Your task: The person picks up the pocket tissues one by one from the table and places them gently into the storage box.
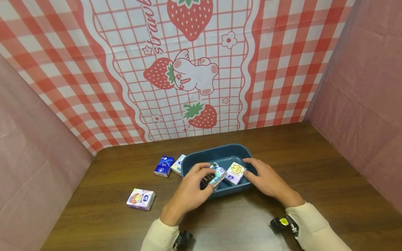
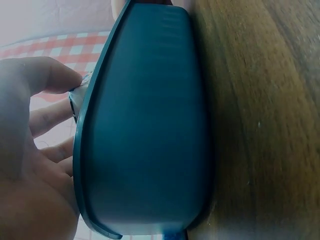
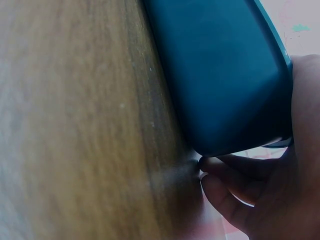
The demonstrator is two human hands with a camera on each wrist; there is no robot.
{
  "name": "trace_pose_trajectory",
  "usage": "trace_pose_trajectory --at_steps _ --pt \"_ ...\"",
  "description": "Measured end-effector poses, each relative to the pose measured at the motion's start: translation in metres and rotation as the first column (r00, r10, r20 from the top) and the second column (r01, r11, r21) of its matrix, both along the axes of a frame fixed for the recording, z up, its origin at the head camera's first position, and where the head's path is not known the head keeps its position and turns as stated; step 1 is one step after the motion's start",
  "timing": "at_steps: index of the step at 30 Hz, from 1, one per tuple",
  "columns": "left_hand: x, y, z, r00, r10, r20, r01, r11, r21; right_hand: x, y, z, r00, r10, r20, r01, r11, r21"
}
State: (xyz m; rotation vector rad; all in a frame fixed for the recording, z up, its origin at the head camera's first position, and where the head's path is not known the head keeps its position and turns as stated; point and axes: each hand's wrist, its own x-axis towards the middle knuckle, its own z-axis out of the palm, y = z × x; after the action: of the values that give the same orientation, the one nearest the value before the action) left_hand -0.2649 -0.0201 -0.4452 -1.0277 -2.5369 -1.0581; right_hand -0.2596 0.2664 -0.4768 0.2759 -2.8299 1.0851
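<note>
Over the near left part of a dark teal plastic bin [image 1: 226,153], my left hand [image 1: 193,186] pinches a small tissue pack [image 1: 219,175] with a black and blue-green print. The left wrist view shows only a sliver of that pack above the rim. My right hand [image 1: 267,177] holds the bin's right end, its thumb over the rim and the other fingers outside against the wall. Inside the bin, near the right thumb, lies a white and lilac tissue pack [image 1: 235,173] with a yellow cartoon. The left hand hides part of the bin's floor.
To the bin's left lie a dark blue tissue pack [image 1: 164,166] and a pale green one [image 1: 179,165], partly behind the bin. Nearer the front left is a lilac and white pack [image 1: 141,199]. A strawberry-print cloth [image 1: 201,73] hangs behind the wooden table [image 1: 103,223].
</note>
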Motion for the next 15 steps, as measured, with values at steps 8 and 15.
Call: trace_pose_trajectory --at_steps 8,15 --pt "0.0011 0.0021 -0.0015 1.000 -0.028 0.003 0.028 0.999 -0.031 0.0002 0.0001 -0.0007 1.000 -0.001 -0.022 0.001 1.000 0.008" --pt "0.0010 0.0021 -0.0030 0.999 -0.032 -0.004 0.032 0.999 -0.038 -0.0004 -0.0004 -0.0007 1.000 -0.004 -0.028 0.004 1.000 0.009"
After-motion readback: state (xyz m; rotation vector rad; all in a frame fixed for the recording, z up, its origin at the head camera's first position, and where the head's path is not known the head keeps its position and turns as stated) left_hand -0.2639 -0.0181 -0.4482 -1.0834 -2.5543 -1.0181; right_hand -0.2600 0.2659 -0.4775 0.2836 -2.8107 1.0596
